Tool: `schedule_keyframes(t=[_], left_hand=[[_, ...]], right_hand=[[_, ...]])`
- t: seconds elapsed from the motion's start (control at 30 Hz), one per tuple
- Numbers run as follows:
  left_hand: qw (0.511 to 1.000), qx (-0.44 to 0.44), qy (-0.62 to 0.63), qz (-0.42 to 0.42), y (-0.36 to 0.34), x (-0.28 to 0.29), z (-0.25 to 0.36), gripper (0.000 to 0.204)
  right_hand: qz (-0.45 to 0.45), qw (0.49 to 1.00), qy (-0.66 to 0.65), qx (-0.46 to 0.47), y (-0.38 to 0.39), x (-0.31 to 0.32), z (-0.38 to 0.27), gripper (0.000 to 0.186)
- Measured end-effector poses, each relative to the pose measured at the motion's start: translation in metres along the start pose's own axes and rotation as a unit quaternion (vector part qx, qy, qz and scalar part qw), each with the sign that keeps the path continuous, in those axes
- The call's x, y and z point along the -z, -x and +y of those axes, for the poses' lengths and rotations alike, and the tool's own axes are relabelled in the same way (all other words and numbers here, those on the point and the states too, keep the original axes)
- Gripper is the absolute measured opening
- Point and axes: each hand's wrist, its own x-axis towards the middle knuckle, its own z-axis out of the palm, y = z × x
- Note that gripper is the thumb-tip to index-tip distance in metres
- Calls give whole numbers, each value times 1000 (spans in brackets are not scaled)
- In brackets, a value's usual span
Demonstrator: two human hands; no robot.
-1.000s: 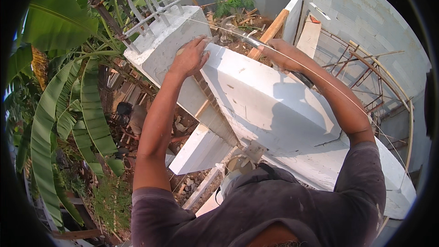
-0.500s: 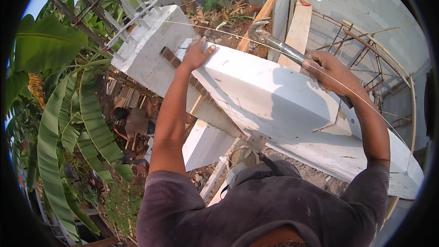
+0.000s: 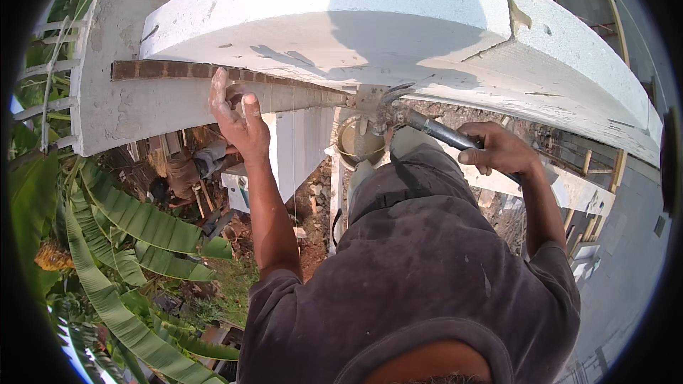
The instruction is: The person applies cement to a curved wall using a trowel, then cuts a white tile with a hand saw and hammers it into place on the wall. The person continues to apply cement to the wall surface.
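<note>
My left hand is raised with its dusty fingers apart and slightly bent, holding nothing I can see. It is just in front of a long brown strip that runs along the foot of a white block wall. My right hand grips the dark handle of a claw hammer. The hammer's metal head points left, over my legs and close to the wall's near face. Beside the head, a flat grey piece sits above a bucket; its kind is unclear.
A grey concrete column with bars projecting from it stands at the left. Below, a white block juts out, and another person bends among timber. Banana leaves fill the lower left. A pale board lies at the right.
My left hand has come off the wall's top and opened in front of it. The hammer has come down from above the wall to its near side. The view has turned and tilted downward.
</note>
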Motion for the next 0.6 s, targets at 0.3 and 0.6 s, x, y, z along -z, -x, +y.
schedule_keyframes(t=[0.3,0.6], left_hand=[[478,718,-74,-500,427,115,-184,61],[612,713,-19,-342,416,201,-256,48]], right_hand=[[206,923,-16,-326,-129,-110,323,39],[60,862,50,-502,-117,-227,439,24]])
